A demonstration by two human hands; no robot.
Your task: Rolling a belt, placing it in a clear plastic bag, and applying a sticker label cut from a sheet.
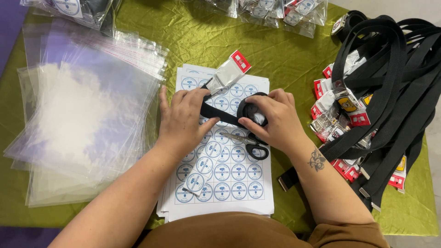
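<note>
Counter (285, 59) w/ wrinkled green cloth. On it: clear bag stack (82, 124) left, round-sticker sheets (229, 179) center, black belt pile (390, 92) right, packed bags (275, 11) along far edge.

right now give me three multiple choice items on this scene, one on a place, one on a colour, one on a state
1. Where do the scissors lie?
A. on the sticker sheets
B. on the stack of clear bags
C. on the pile of belts

2. What colour is the cloth over the table?
A. red
B. olive green
C. white

3. What is the state of the black belt between the hands?
A. lying flat and untouched
B. sealed in a bag
C. held by both hands, partly rolled into a coil

Answers:
1. A, the black handles rest on the printed round stickers, just under the right hand.
2. B, green fabric shows all around the stack of clear bags and the pile of belts.
3. C, the left hand pinches the strap while the right hand grips the coiled part.
</note>
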